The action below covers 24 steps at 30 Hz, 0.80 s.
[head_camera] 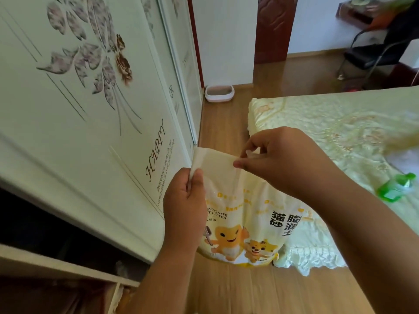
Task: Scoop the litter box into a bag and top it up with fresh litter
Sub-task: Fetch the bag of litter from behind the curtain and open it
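Observation:
A cream and yellow bag of bentonite cat litter (pixel 240 223), printed with cartoon animals, stands upright on the wooden floor between the wardrobe and the bed. My left hand (pixel 184 200) pinches the left corner of its flat top edge. My right hand (pixel 278 159) pinches the same top edge further right, thumb and fingers closed on the plastic. Far ahead, a white and pink litter box (pixel 219 93) sits on the floor in the corner by the wall.
A white sliding wardrobe door (pixel 90 109) with a flower print fills the left. A bed with a pale yellow cover (pixel 340 137) runs along the right, a green plastic bottle (pixel 395 188) lying on it. A black chair (pixel 367 57) stands at the back right.

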Tool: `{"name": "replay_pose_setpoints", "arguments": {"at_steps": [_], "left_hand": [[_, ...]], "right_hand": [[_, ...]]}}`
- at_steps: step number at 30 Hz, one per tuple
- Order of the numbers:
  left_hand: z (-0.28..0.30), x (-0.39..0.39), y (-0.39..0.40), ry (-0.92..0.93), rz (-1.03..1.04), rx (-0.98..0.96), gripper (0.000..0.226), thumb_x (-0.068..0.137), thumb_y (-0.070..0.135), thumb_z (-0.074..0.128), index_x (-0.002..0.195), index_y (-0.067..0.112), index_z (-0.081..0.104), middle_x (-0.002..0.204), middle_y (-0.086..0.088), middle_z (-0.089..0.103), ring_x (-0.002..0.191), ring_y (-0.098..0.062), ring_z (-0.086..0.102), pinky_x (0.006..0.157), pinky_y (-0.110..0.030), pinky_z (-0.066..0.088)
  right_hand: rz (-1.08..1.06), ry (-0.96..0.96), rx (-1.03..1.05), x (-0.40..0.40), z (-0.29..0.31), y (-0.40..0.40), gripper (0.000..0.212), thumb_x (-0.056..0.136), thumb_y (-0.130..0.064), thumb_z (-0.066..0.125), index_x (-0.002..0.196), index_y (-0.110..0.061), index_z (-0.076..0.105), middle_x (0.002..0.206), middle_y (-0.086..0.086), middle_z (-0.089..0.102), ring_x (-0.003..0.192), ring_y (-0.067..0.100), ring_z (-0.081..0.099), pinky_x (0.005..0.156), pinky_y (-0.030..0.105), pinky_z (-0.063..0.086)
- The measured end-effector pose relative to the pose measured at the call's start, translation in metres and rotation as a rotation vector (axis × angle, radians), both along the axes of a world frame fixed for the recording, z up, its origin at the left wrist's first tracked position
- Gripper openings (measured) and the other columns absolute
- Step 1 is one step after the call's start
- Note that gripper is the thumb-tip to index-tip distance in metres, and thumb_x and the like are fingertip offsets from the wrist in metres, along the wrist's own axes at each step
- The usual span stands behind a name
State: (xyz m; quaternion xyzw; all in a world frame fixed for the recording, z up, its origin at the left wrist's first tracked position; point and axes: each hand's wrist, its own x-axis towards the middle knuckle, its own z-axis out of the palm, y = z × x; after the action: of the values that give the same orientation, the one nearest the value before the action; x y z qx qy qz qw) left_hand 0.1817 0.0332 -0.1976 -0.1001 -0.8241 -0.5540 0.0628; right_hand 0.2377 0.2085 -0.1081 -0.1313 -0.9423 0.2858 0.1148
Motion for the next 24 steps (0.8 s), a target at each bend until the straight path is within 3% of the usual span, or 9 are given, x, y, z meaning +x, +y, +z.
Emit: {"name": "replay_pose_setpoints", "arguments": {"at_steps": [5, 7, 9, 13, 16, 18, 21, 24], "left_hand": [[-0.006, -0.048, 0.010, 0.004, -0.040, -0.026, 0.037, 0.105, 0.035, 0.051, 0.073, 0.016, 0.047, 0.070, -0.012, 0.054, 0.061, -0.024, 0.050, 0.056, -0.042, 0.047], [-0.011, -0.072, 0.013, 0.018, -0.060, -0.039, 0.038, 0.105, 0.034, 0.051, 0.072, 0.017, 0.045, 0.066, -0.006, 0.050, 0.056, -0.010, 0.043, 0.053, -0.029, 0.041], [-0.013, -0.100, 0.015, 0.004, -0.083, -0.026, 0.037, 0.105, 0.033, 0.051, 0.070, 0.020, 0.045, 0.062, 0.004, 0.046, 0.056, -0.006, 0.042, 0.051, -0.019, 0.037], [-0.010, -0.156, 0.020, 0.001, -0.144, -0.003, 0.037, 0.105, 0.032, 0.050, 0.070, 0.024, 0.044, 0.062, 0.012, 0.046, 0.056, -0.005, 0.042, 0.051, -0.017, 0.036], [-0.011, -0.195, 0.027, 0.017, -0.173, 0.005, 0.038, 0.106, 0.030, 0.049, 0.069, 0.026, 0.040, 0.063, 0.011, 0.043, 0.057, -0.006, 0.040, 0.051, -0.017, 0.033], [-0.013, -0.215, 0.030, 0.017, -0.173, 0.000, 0.039, 0.106, 0.029, 0.049, 0.068, 0.025, 0.038, 0.063, 0.010, 0.039, 0.057, -0.007, 0.038, 0.051, -0.018, 0.031], [-0.016, -0.239, 0.033, 0.003, -0.172, 0.028, 0.039, 0.106, 0.026, 0.049, 0.068, 0.031, 0.040, 0.063, 0.014, 0.046, 0.059, -0.001, 0.045, 0.054, -0.014, 0.034], [-0.016, -0.264, 0.040, 0.025, -0.158, 0.022, 0.036, 0.106, 0.025, 0.049, 0.070, 0.026, 0.043, 0.066, 0.009, 0.047, 0.062, 0.001, 0.047, 0.055, -0.012, 0.037]], "right_hand": [[-0.043, -0.011, -0.037, -0.038, -0.008, 0.005, 0.020, 0.082, -0.046, 0.078, 0.080, -0.027, 0.073, 0.055, -0.012, 0.053, 0.048, -0.010, 0.052, 0.042, 0.012, 0.029], [-0.066, -0.011, -0.036, -0.056, -0.010, 0.003, 0.020, 0.083, -0.045, 0.078, 0.080, -0.026, 0.073, 0.054, -0.011, 0.054, 0.046, -0.007, 0.052, 0.046, 0.016, 0.031], [-0.092, 0.000, -0.026, -0.076, -0.009, 0.001, 0.020, 0.083, -0.045, 0.078, 0.081, -0.026, 0.073, 0.055, -0.010, 0.055, 0.043, -0.002, 0.052, 0.048, 0.018, 0.034], [-0.146, 0.007, -0.031, -0.122, -0.005, -0.002, 0.019, 0.084, -0.044, 0.077, 0.079, -0.026, 0.072, 0.048, -0.013, 0.053, 0.049, -0.011, 0.052, 0.047, 0.019, 0.031], [-0.194, 0.017, -0.037, -0.154, -0.011, -0.004, 0.021, 0.084, -0.045, 0.076, 0.079, -0.025, 0.071, 0.052, -0.027, 0.056, 0.050, -0.011, 0.053, 0.047, 0.019, 0.032], [-0.202, 0.022, -0.023, -0.171, -0.015, -0.008, 0.019, 0.084, -0.045, 0.076, 0.080, -0.026, 0.072, 0.054, -0.015, 0.055, 0.051, -0.005, 0.053, 0.047, 0.017, 0.033], [-0.198, 0.020, -0.016, -0.195, -0.022, -0.009, 0.019, 0.084, -0.046, 0.076, 0.082, -0.027, 0.073, 0.057, -0.014, 0.054, 0.054, 0.000, 0.053, 0.047, 0.013, 0.033], [-0.197, 0.037, -0.039, -0.220, -0.028, 0.002, 0.020, 0.083, -0.045, 0.077, 0.079, -0.026, 0.073, 0.056, -0.031, 0.055, 0.058, -0.010, 0.053, 0.046, 0.015, 0.032]]}}
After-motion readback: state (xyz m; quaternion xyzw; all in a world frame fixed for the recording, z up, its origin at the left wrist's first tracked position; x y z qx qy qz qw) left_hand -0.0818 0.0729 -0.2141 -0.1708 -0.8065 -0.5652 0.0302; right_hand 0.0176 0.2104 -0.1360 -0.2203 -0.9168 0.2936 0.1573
